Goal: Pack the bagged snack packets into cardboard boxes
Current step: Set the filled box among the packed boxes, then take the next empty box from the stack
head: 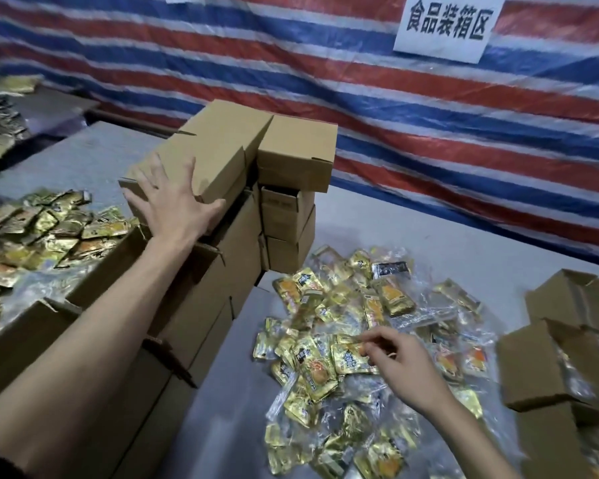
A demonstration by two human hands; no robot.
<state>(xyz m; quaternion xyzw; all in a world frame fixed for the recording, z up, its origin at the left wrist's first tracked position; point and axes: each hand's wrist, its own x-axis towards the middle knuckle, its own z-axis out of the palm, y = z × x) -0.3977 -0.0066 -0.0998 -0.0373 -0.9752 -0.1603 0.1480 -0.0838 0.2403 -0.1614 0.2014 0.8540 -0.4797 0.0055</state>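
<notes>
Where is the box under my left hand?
Head view, left of centre: the box tops the cardboard stack, left hand spread on its near end, another closed box just right of it.

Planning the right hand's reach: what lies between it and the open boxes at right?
Head view: only bagged snack packets between right hand and open boxes.

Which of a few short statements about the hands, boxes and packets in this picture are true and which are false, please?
1. The left hand lies with spread fingers on the top cardboard box of the stack. True.
2. The right hand rests on a closed box. False: it pinches a snack packet.
3. A white sign hangs on the striped tarp. True.
4. The boxes at the right are closed. False: they stand open.
</notes>
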